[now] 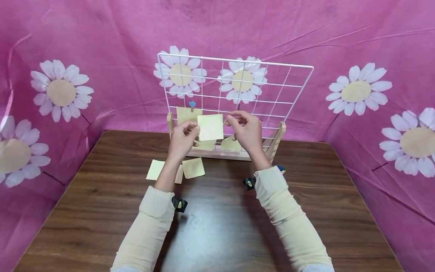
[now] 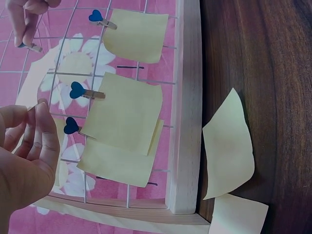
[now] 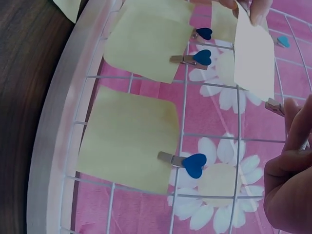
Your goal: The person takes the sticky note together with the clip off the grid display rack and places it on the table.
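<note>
My left hand pinches the edge of a pale yellow sticky note, held up in front of a white wire grid on a wooden stand. At the note's right side, my right hand pinches a small wooden clothespin. Its tip is close to the note's corner in the right wrist view; whether they touch I cannot tell. Several other notes hang on the grid, one an upper note under a light blue heart clothespin. Dark blue heart clothespins hold lower notes.
Loose notes lie on the brown wooden table left of the stand, among them a note near its base. Something small and blue shows beside the right sleeve. A pink flowered cloth hangs behind the grid.
</note>
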`<state>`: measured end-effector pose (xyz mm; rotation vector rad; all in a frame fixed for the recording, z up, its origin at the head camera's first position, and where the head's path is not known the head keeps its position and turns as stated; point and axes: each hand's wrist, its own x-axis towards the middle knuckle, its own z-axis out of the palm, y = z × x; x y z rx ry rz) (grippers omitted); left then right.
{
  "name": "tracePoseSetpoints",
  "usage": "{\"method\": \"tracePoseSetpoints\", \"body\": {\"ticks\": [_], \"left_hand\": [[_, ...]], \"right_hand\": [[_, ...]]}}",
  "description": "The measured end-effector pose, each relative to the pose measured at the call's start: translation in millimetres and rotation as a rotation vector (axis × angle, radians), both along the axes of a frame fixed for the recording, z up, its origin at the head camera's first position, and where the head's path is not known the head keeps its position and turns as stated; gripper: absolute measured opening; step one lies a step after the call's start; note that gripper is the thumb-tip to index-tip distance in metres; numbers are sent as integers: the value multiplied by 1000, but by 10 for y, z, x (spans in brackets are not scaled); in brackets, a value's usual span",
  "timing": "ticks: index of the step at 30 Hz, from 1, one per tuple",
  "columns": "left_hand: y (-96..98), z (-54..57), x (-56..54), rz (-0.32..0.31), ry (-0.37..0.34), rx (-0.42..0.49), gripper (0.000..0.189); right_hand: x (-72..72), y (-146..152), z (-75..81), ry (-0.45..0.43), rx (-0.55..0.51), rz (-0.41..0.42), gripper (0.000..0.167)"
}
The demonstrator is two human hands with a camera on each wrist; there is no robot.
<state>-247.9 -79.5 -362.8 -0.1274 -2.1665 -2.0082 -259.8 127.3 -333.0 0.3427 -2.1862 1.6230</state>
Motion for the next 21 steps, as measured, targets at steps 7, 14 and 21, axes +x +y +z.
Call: {"method": "tracePoseSetpoints", "body": {"ticks": [7, 14, 21], "left_hand": [[8, -38, 59, -11, 3, 16, 20], [2, -133, 116, -13, -5, 20, 20], [12, -126, 100, -33, 17, 13, 21]], "right_hand": [[82, 118, -119, -47, -14, 4, 19], [142, 269, -270, -76, -1, -9, 18], [187, 407, -275, -70, -55, -19, 19]]}}
